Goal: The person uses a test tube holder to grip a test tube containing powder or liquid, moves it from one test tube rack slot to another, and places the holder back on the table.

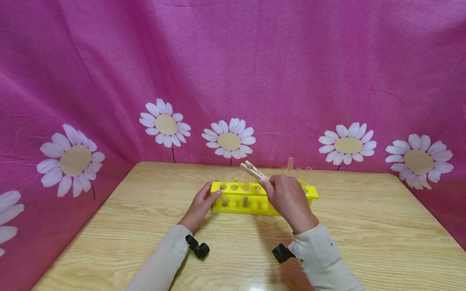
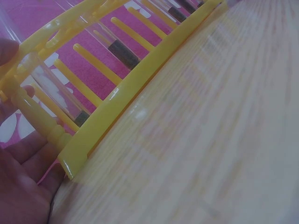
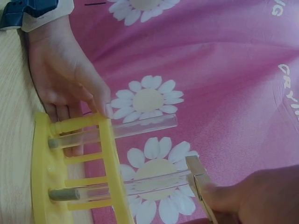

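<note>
one hand [image 1: 291, 201] pinches a slim wooden clothespin [image 3: 201, 181].

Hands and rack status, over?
Left hand gripping yellow rack at left end. Right hand pinching clothespin near a test tube. Head view: that hand partly masks rack.

The rack [image 1: 238, 192] is yellow, the clothespin [image 1: 255, 171] beige, the daisy-patterned cloth [image 1: 280, 89] magenta.

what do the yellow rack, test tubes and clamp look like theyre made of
Yellow rack: probably moulded plastic, fairly glossy; bright highlights show on its smooth, evenly coloured base.
Test tubes: smooth, clear glass or plastic; they are see-through, but the look doesn't settle which.
Clamp: likely wood, matte, judging by its pale tan, dull surface.
</note>
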Action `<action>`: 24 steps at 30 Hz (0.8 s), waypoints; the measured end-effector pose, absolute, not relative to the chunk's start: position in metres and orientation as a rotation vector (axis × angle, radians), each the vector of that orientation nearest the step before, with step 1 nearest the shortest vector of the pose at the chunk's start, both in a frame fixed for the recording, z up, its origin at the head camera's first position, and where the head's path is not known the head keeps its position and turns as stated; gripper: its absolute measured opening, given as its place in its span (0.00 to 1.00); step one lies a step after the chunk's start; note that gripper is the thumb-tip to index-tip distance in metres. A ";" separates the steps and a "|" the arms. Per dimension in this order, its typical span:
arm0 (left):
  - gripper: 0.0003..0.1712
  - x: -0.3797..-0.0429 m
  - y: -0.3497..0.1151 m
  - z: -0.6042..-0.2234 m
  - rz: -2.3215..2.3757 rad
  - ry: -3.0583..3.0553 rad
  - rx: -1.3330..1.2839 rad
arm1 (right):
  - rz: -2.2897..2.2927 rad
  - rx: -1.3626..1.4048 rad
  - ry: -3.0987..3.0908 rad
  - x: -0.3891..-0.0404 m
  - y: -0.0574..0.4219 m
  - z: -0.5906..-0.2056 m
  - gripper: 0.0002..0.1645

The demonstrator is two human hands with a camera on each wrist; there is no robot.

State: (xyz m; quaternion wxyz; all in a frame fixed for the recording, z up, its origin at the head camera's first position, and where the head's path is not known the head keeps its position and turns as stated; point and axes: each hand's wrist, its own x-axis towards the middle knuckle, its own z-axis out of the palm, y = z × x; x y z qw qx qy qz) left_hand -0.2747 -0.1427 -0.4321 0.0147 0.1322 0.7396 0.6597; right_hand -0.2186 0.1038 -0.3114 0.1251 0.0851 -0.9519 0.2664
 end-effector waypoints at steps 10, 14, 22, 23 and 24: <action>0.25 -0.274 -0.143 -0.432 2.046 2.315 0.402 | 0.775 0.260 -2.728 -0.218 0.104 -0.311 0.21; 0.25 -0.274 -0.143 -0.432 2.052 2.314 0.411 | 0.788 0.253 -2.710 -0.219 0.105 -0.310 0.20; 0.25 -0.276 -0.143 -0.435 2.062 2.300 0.422 | 0.815 0.230 -2.705 -0.218 0.106 -0.309 0.20; 0.25 -0.276 -0.143 -0.435 2.061 2.301 0.422 | 0.809 0.227 -2.703 -0.218 0.106 -0.309 0.21; 0.25 -0.276 -0.143 -0.435 2.059 2.301 0.423 | 0.807 0.222 -2.702 -0.218 0.106 -0.309 0.21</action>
